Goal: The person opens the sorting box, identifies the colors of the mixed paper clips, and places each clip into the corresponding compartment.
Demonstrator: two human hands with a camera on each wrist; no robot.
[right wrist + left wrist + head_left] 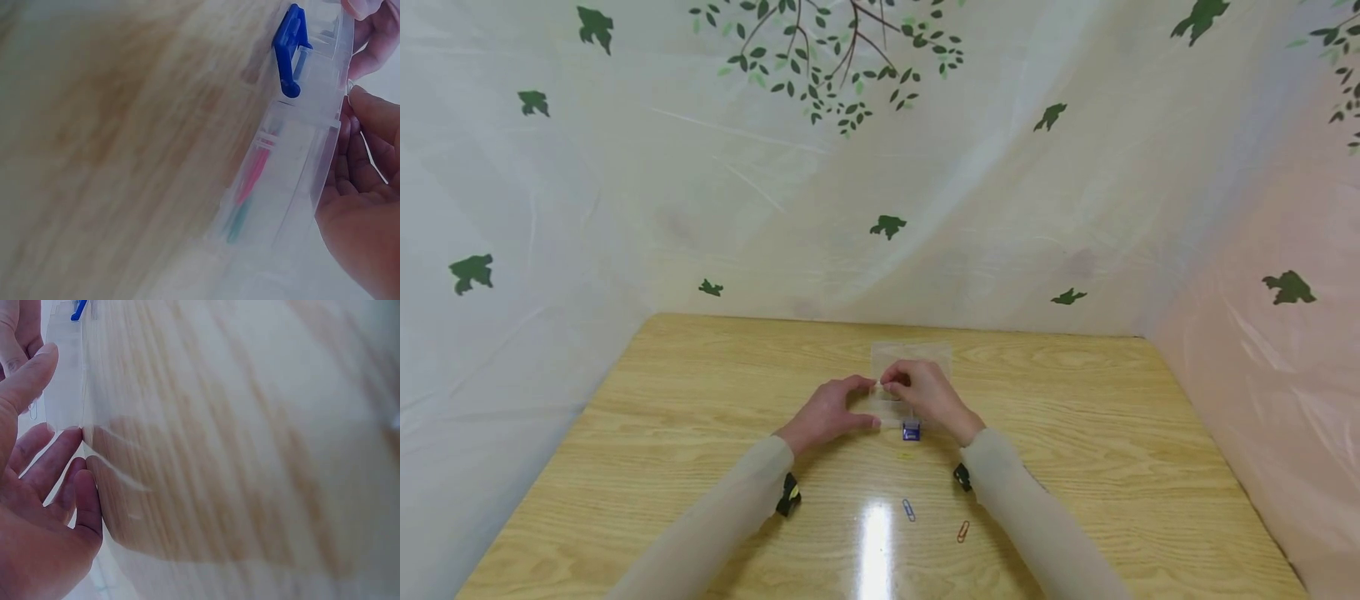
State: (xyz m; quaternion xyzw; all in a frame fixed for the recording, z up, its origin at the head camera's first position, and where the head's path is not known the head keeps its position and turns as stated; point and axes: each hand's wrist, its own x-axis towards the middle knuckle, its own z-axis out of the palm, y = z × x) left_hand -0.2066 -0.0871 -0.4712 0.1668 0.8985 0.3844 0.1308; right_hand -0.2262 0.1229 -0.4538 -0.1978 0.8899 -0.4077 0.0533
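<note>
A clear plastic box (891, 411) stands at the middle of the table with its lid (912, 354) raised behind it. On its front is a blue latch (294, 53). Pink (255, 175) and teal (236, 220) items show through its wall. My left hand (829, 414) is at the box's left side, thumb and fingers spread apart, fingertips touching its edge. Over the box, my right hand (931, 398) pinches a small pale paper clip (34, 410) between thumb and forefinger. Most of that clip is hidden by the fingers in the head view.
Nearer the table's front lie a blue paper clip (908, 510) and a red paper clip (963, 532). A small yellow item (906, 455) is just before the box. Black wrist gear (788, 495) shows beside the left sleeve. A pale leaf-patterned curtain (790, 242) hangs behind the table (662, 400).
</note>
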